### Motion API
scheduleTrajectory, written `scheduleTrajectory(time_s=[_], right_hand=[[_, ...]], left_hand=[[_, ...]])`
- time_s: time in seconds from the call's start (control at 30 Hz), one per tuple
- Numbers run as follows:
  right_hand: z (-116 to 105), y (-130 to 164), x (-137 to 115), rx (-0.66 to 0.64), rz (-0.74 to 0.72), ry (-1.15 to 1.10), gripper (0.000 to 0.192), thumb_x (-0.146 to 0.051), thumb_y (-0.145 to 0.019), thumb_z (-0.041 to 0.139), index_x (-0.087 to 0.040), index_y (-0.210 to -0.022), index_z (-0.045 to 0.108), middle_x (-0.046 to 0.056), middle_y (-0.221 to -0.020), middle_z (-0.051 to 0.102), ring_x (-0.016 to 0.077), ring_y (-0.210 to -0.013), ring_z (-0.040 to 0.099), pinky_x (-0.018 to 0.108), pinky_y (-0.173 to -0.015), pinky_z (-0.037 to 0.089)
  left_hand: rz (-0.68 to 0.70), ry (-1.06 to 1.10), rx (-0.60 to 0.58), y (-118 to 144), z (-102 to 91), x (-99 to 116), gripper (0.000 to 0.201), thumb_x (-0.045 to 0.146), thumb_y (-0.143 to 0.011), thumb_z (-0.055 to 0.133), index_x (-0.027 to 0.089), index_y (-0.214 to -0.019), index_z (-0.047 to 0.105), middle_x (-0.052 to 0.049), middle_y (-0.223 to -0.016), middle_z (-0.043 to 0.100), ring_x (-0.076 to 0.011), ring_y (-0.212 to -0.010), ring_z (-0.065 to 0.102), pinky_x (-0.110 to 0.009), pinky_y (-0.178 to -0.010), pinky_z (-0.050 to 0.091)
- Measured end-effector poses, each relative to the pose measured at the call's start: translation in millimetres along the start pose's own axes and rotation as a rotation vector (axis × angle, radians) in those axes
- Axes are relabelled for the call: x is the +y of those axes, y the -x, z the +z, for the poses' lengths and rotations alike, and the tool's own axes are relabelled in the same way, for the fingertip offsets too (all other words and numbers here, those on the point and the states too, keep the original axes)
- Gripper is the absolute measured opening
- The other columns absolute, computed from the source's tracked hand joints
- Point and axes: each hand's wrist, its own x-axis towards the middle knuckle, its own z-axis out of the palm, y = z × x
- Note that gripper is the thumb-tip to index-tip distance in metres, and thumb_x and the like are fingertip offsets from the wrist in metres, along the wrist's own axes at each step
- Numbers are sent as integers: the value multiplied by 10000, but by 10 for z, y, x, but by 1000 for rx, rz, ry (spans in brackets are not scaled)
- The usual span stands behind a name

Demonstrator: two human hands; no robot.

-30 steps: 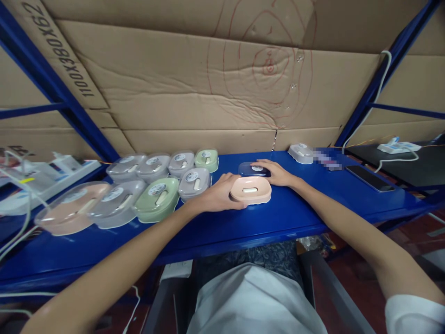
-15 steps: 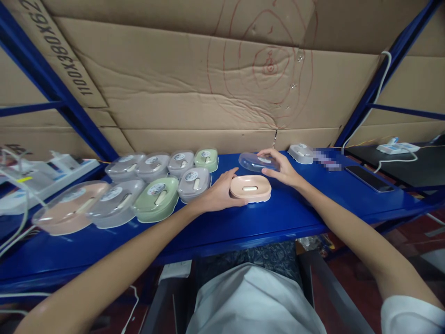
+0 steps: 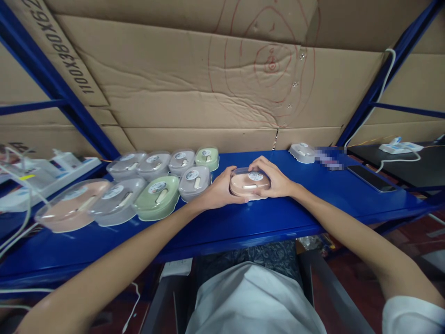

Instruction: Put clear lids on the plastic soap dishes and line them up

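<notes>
A peach oval box stands on the blue table in front of me. Over its top lies a clear plastic lid with a round label; whether it is fully seated I cannot tell. My left hand grips the box from the left, thumb at the near side and fingers at the far side. From the right, my right hand is closed around the lid, its fingers over the rim. Just left of my left hand sits a lidded grey box.
Several lidded boxes, such as a green one and a peach one, stand in two rows at the left. Another grey box and a phone lie at the right. Power strips and cables are at the far left. Cardboard backs the table.
My right hand has brought the clear lid down and toward me, from behind the peach box onto its top. My left hand has stayed around the box.
</notes>
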Motion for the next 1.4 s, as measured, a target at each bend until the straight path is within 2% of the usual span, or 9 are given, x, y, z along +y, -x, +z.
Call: scheduleTrajectory(time_s=[0.23,0.4,0.9,1.17,1.4], right_hand=[[56,-7,-15,-56,-1,-9,550,-493,-801,811,-261,-1234,563,94,-1194,633,304,-1121,581,479,-974,524],[59,-8,-11,-64,-2,-13,545,-491,-806,805,-264,-1235,558,93,-1203,644,302,-1120,579,478,-968,522],[97,41,-3,-50,-3,8,536,-512,-843,778,-256,-1250,542,99,-1192,608,297,-1121,581,474,-972,521],[156,90,70,-65,-1,-63,694,-541,-870,777,-308,-1482,547,116,-1401,621,316,-1283,618,515,-1080,532],[189,104,97,-65,55,-27,805,-602,-799,871,-328,-1506,599,105,-1376,647,299,-1229,676,484,-1068,557]], left_hand=[[-12,-81,9,9,-22,73,982,611,-676,922,232,-1457,463,-172,-1498,561,-404,-1389,563,-570,-1147,467],[-29,-78,6,9,-28,85,898,627,-663,916,233,-1369,524,-150,-1433,608,-377,-1326,608,-520,-1087,514],[13,-108,-10,21,-23,78,788,598,-726,879,223,-1329,535,-131,-1393,612,-351,-1277,610,-494,-1083,493],[24,-141,-7,37,6,89,808,620,-734,865,233,-1378,567,-122,-1419,613,-379,-1346,588,-489,-1128,482],[9,-135,-30,31,41,41,916,592,-718,896,211,-1451,500,-163,-1485,550,-398,-1405,525,-548,-1183,431]])
